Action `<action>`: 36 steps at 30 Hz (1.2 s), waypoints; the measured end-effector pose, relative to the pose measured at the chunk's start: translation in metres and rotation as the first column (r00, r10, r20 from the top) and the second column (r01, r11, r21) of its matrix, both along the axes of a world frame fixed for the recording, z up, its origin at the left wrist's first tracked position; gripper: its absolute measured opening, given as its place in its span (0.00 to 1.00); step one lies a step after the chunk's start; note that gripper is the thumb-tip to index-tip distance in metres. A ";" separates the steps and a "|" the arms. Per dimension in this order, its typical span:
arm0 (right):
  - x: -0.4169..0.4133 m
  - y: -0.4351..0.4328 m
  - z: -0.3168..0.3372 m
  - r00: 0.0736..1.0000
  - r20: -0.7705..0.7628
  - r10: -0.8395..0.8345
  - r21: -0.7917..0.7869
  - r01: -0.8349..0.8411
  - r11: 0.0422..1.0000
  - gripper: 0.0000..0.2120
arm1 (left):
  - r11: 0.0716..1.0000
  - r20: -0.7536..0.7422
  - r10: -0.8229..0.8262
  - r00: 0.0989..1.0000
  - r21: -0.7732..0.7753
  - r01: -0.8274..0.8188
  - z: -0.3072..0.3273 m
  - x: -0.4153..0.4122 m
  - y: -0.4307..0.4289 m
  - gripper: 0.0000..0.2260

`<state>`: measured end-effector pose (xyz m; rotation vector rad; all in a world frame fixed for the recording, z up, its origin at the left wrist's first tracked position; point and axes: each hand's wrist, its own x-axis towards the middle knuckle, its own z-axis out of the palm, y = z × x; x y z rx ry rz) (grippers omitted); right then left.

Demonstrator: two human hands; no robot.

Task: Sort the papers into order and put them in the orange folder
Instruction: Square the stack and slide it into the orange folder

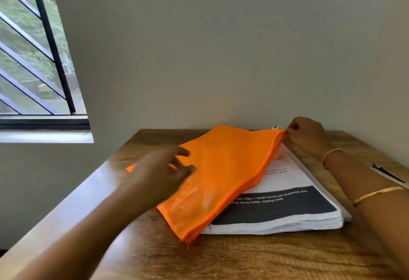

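My right hand [307, 135] pinches the far corner of the orange folder [221, 169], fingers [294, 127] curled tight on it. The folder lies slanted, its right part over the thick stack of papers [287, 213], its left part on the wooden tabletop [243, 259]. My left hand [159, 169], blurred, is over the folder's left edge, fingers loosely spread, holding nothing; contact unclear.

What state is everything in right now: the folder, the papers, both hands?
orange folder: lying partly over the papers, far corner pinched.
papers: one stack on the table, outside the folder.
right hand: pinching the folder's far corner.
left hand: fingers relaxed at the folder's left edge, blurred.
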<state>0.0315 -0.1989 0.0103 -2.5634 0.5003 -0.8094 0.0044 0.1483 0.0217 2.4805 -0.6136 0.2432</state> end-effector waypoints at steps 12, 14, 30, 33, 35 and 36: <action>-0.008 0.010 0.029 0.990 0.120 0.073 0.078 -0.082 0.994 0.04 | 0.829 0.045 -0.126 0.991 0.553 0.080 -0.040 0.008 -0.060 0.18; -0.008 0.018 0.026 0.985 0.155 0.078 0.169 -0.104 0.980 0.03 | 0.874 0.109 -0.067 0.992 0.487 0.006 -0.034 0.011 -0.054 0.14; -0.025 0.150 0.003 0.801 -0.403 0.442 0.000 -0.483 0.876 0.16 | 0.659 0.233 0.338 0.912 0.633 -0.407 0.010 0.010 -0.022 0.15; -0.026 0.138 -0.001 0.835 -0.421 0.353 -0.029 -0.402 0.915 0.14 | 0.627 0.217 0.291 0.932 0.693 -0.357 -0.007 0.012 -0.025 0.14; -0.027 0.122 -0.002 0.867 -0.405 0.291 -0.033 -0.332 0.943 0.14 | 0.623 0.215 0.267 0.939 0.705 -0.339 -0.016 0.015 -0.029 0.14; -0.028 0.112 -0.002 0.879 -0.398 0.263 -0.030 -0.299 0.954 0.14 | 0.625 0.213 0.254 0.943 0.709 -0.328 -0.019 0.016 -0.031 0.13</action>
